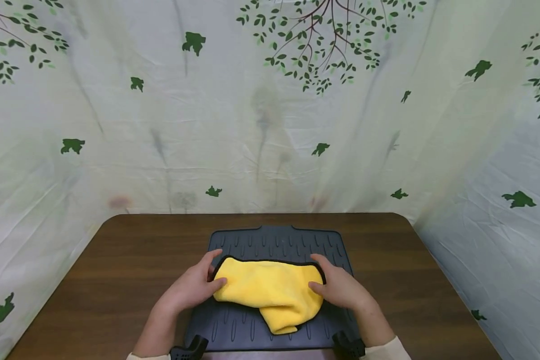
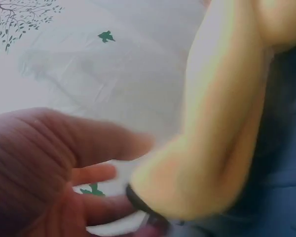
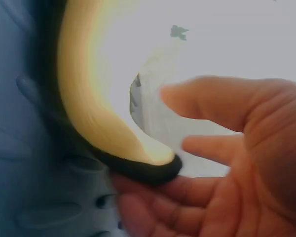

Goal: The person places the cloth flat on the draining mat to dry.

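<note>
A yellow cloth (image 1: 270, 287) with black edging lies folded and rumpled on a dark ribbed mat (image 1: 234, 332). At its left end is my left hand (image 1: 192, 286); the thumb stretches toward the cloth and the other fingers reach to the black edge. The left wrist view shows the yellow cloth (image 2: 217, 123) blurred beside that thumb. My right hand (image 1: 342, 286) is at the opposite end. In the right wrist view, fingers (image 3: 187, 190) touch beneath the black-edged corner of the cloth (image 3: 89, 108), while the thumb stands apart from it.
The mat lies on a brown wooden table (image 1: 135, 275) with rounded far corners. Behind and beside the table hangs a pale curtain (image 1: 234, 130) printed with leaves and branches. Black wrist devices (image 1: 190, 347) show near the lower edge.
</note>
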Demonstrator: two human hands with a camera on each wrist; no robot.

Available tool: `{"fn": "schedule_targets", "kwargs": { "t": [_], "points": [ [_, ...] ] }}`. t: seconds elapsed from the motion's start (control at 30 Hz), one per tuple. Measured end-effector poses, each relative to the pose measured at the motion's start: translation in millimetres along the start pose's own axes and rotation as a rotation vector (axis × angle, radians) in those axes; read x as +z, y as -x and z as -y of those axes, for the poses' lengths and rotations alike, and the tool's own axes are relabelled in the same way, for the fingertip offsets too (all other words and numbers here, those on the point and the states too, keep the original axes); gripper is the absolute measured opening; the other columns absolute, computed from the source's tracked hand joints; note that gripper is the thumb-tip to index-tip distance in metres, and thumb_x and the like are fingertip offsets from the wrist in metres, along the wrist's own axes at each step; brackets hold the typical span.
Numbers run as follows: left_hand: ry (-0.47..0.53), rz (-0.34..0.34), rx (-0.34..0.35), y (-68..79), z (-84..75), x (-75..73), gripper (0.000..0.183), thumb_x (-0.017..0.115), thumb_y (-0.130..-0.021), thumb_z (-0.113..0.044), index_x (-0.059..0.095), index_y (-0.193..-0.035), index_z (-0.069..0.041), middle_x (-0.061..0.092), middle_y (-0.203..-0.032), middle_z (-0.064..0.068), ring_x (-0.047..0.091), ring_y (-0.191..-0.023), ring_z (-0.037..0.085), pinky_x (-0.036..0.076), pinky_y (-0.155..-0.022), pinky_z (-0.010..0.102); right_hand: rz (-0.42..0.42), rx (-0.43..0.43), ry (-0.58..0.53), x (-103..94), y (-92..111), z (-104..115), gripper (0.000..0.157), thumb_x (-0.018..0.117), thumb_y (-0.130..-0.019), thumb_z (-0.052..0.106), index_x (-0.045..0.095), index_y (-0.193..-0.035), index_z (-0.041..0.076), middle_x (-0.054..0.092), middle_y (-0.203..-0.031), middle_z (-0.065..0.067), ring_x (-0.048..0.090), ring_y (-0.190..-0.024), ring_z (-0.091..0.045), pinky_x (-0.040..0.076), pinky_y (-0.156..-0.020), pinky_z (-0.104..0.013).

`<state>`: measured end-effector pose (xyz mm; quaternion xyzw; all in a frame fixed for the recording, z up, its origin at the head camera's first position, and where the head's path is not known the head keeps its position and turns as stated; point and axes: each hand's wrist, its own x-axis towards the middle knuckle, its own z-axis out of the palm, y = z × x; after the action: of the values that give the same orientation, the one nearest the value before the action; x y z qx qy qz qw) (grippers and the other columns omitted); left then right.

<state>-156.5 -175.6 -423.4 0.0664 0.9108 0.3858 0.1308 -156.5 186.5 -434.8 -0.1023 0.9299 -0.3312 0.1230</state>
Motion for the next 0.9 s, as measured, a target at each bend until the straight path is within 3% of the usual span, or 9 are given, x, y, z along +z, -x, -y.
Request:
{"fn": "schedule_targets", "kwargs": {
  "t": [0.2,0.27,0.4,0.43,0.5,0.63,0.73,0.8,0.9],
  "points": [
    [-0.075,0.13,-0.034,3.4,0.1,-0.1,0.107,0.09,-0.076,-0.033,0.029,-0.161,-0.011,0.054,-0.148,0.023,0.06,-0.12,0.032,0.05,-0.098,0.057,0.174,0.019,-0.029,-7.5,7.7,-1.1,0.084,0.075,-0.093,0.034,0.03,-0.161,0.014,0.074,-0.092,-0.008,0.065,-0.074,-0.02,0.052,-0.07,-0.043],
    [-0.075,0.153,-0.046,4.1,-0.1,-0.8,0.11,0.093,-0.072,-0.022,0.03,-0.161,-0.015,0.054,-0.147,0.023,0.059,-0.116,0.031,0.05,-0.095,0.054,0.242,0.012,-0.078,-10.1,9.3,-1.1,0.088,0.078,-0.091,0.032,0.029,-0.162,0.016,0.071,-0.083,-0.011,0.063,-0.07,-0.023,0.049,-0.064,-0.039],
    [-0.078,0.143,-0.03,3.2,0.6,-0.1,0.102,0.087,-0.073,-0.004,0.034,-0.16,-0.016,0.056,-0.145,0.021,0.057,-0.11,0.029,0.05,-0.09,0.049,0.304,-0.044,-0.119,-12.1,10.3,1.2,0.089,0.082,-0.086,0.021,0.033,-0.161,0.022,0.069,-0.117,-0.018,0.058,-0.071,-0.02,0.047,-0.062,-0.034],
    [-0.085,0.128,-0.018,2.6,1.2,0.5,0.098,0.085,-0.075,-0.002,0.036,-0.159,-0.015,0.056,-0.146,0.021,0.058,-0.112,0.028,0.051,-0.092,0.049,0.294,-0.063,-0.112,-11.9,9.9,1.8,0.088,0.081,-0.085,0.018,0.035,-0.16,0.023,0.066,-0.127,-0.017,0.056,-0.071,-0.018,0.046,-0.062,-0.033],
    [-0.084,0.088,0.009,1.4,2.0,1.4,0.089,0.081,-0.081,-0.002,0.038,-0.157,-0.013,0.055,-0.147,0.02,0.058,-0.111,0.027,0.051,-0.09,0.047,0.245,-0.084,-0.108,-11.1,8.5,2.7,0.082,0.077,-0.088,0.013,0.037,-0.158,0.027,0.066,-0.12,-0.013,0.05,-0.064,-0.015,0.045,-0.059,-0.03],
    [-0.046,-0.017,0.039,-1.4,1.4,2.6,0.077,0.077,-0.09,-0.009,0.039,-0.156,-0.014,0.065,-0.128,0.014,0.06,-0.097,0.021,0.052,-0.079,0.038,-0.021,-0.115,-0.102,-7.9,3.1,3.5,0.074,0.068,-0.096,0.01,0.034,-0.158,0.031,0.055,-0.083,-0.003,0.041,-0.053,-0.008,0.04,-0.052,-0.025],
    [0.0,-0.048,0.054,-2.4,-0.2,3.1,0.079,0.078,-0.09,-0.016,0.037,-0.157,-0.016,0.067,-0.116,0.009,0.059,-0.09,0.018,0.05,-0.075,0.034,-0.159,-0.126,-0.1,-5.5,0.2,4.2,0.074,0.067,-0.099,0.014,0.029,-0.16,0.032,0.05,-0.079,0.001,0.04,-0.051,-0.007,0.04,-0.05,-0.024],
    [-0.002,-0.021,0.058,-2.4,-0.5,3.7,0.086,0.082,-0.087,-0.021,0.035,-0.158,-0.016,0.065,-0.125,0.012,0.062,-0.098,0.02,0.053,-0.08,0.038,-0.122,-0.119,-0.109,-4.4,-0.1,4.4,0.076,0.068,-0.099,0.018,0.027,-0.161,0.034,0.05,-0.073,-0.002,0.038,-0.048,-0.008,0.038,-0.048,-0.024],
    [-0.012,0.062,0.05,-1.3,0.6,4.7,0.101,0.088,-0.08,-0.024,0.03,-0.161,-0.016,0.054,-0.148,0.019,0.061,-0.113,0.027,0.052,-0.092,0.048,0.042,-0.122,-0.139,-3.6,1.5,5.6,0.084,0.075,-0.094,0.027,0.025,-0.161,0.039,0.068,-0.103,-0.013,0.043,-0.055,-0.01,0.041,-0.053,-0.026]
  ]
}}
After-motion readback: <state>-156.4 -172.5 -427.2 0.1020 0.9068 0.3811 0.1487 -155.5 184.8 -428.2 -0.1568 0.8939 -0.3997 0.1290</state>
